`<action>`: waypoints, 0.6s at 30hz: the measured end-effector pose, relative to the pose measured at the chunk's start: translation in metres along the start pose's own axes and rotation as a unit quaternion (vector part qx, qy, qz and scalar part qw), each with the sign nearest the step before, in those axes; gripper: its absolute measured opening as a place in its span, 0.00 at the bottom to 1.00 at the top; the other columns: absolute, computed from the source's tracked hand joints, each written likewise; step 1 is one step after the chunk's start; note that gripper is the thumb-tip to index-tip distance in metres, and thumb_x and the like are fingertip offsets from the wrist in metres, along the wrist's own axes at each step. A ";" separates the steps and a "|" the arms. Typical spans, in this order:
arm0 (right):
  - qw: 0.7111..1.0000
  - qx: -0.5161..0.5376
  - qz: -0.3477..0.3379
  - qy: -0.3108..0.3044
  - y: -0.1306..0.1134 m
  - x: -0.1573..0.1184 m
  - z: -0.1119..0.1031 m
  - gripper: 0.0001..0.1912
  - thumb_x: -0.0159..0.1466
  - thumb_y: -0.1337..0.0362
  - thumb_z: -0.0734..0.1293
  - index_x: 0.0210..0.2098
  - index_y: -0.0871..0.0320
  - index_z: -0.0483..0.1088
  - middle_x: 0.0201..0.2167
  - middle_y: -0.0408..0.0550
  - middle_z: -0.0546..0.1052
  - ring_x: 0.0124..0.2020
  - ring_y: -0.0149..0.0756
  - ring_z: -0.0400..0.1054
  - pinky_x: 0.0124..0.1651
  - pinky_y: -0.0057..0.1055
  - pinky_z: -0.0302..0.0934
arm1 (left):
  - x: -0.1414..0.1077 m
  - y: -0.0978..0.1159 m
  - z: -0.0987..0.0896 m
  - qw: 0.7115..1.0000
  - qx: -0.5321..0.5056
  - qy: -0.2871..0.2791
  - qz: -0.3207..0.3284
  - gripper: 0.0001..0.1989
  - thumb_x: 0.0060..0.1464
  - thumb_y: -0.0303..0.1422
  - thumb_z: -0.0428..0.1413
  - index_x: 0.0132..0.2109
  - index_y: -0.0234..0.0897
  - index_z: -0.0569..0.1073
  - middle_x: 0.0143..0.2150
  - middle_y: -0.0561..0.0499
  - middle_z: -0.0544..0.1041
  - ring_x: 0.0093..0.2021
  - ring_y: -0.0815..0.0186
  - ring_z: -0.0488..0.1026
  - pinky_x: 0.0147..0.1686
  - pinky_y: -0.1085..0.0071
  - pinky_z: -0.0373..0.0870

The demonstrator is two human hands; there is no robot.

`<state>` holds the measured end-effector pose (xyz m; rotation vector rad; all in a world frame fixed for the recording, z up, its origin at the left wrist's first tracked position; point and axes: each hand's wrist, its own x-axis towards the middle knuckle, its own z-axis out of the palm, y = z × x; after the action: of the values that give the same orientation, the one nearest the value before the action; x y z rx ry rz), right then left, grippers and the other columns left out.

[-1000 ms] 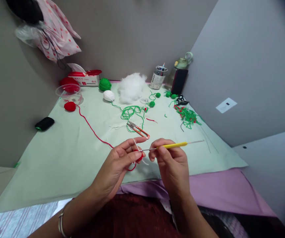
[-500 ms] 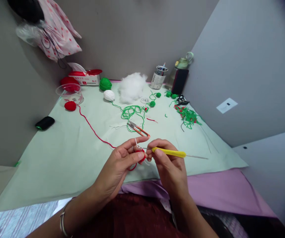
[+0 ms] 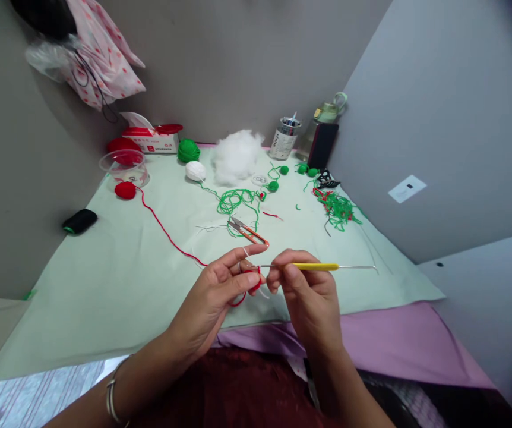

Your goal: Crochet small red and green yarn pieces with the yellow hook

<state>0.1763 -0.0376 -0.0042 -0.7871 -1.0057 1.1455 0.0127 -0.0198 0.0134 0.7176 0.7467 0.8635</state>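
Between the thumb and fingers of my left hand (image 3: 220, 288) is a small red crocheted piece (image 3: 254, 283), with a white strand over the raised index finger. My right hand (image 3: 307, 291) pinches a crochet hook by its yellow handle (image 3: 316, 267). The hook's thin metal tip reaches left to the top of the red piece. A red strand (image 3: 162, 227) runs from my left hand to a red yarn ball (image 3: 125, 190) at the left. Orange-handled thread snips (image 3: 249, 232) lie just beyond my left fingertips.
Beyond my hands are green yarn strands (image 3: 233, 201), a white yarn ball (image 3: 195, 171), white stuffing (image 3: 238, 156) and a green ball (image 3: 189, 151). A clear cup (image 3: 125, 172) stands back left; a pen jar (image 3: 284, 139), phone (image 3: 324, 145) and bottle back right. A tangled yarn heap (image 3: 338, 209) lies right.
My right hand has moved slightly right, and the hook now lies closer to level, drawn back from the red piece. My left hand has barely moved.
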 end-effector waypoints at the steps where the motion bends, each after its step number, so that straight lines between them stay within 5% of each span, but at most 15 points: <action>1: 1.000 0.007 -0.002 -0.005 -0.001 0.001 0.000 0.06 0.69 0.58 0.74 0.38 0.52 0.82 0.28 0.41 0.77 0.29 0.28 0.69 0.35 0.26 0.64 | 0.000 0.000 0.000 1.000 0.000 0.000 0.001 0.21 0.55 0.36 0.70 0.56 0.48 0.84 0.34 0.54 0.74 0.35 0.69 0.67 0.37 0.72 0.61; 4: 1.000 0.014 -0.005 -0.007 -0.003 0.001 0.001 0.08 0.68 0.58 0.74 0.34 0.54 0.81 0.29 0.41 0.76 0.31 0.29 0.68 0.37 0.27 0.64 | 0.000 0.002 0.001 1.000 -0.006 0.000 0.004 0.21 0.55 0.35 0.70 0.56 0.47 0.84 0.34 0.53 0.74 0.34 0.69 0.65 0.35 0.73 0.59; 7: 1.000 -0.009 0.003 0.011 0.000 -0.002 -0.001 0.05 0.70 0.59 0.73 0.40 0.51 0.82 0.32 0.42 0.77 0.32 0.30 0.70 0.39 0.29 0.65 | 0.000 0.003 0.002 1.000 -0.022 -0.001 0.002 0.21 0.56 0.34 0.70 0.57 0.45 0.84 0.33 0.53 0.74 0.34 0.69 0.65 0.36 0.74 0.61; 13: 0.991 -0.093 -0.094 -0.005 0.007 -0.003 -0.005 0.09 0.74 0.64 0.67 0.45 0.50 0.81 0.39 0.44 0.77 0.37 0.32 0.70 0.42 0.33 0.65 | 0.001 0.005 0.000 0.999 -0.047 -0.005 -0.014 0.22 0.56 0.34 0.70 0.58 0.42 0.83 0.35 0.53 0.75 0.34 0.71 0.67 0.36 0.75 0.63; 18: 0.993 -0.070 -0.095 -0.009 0.002 0.000 -0.006 0.10 0.75 0.63 0.66 0.43 0.52 0.81 0.36 0.45 0.77 0.36 0.33 0.70 0.43 0.34 0.65 | 0.000 0.007 -0.002 0.996 -0.082 -0.016 -0.020 0.22 0.54 0.32 0.70 0.56 0.38 0.84 0.34 0.52 0.78 0.33 0.72 0.68 0.38 0.77 0.66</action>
<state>0.1816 -0.0370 -0.0081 -0.7752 -1.1592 0.9279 0.0083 -0.0158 0.0177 0.5676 0.6510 0.8637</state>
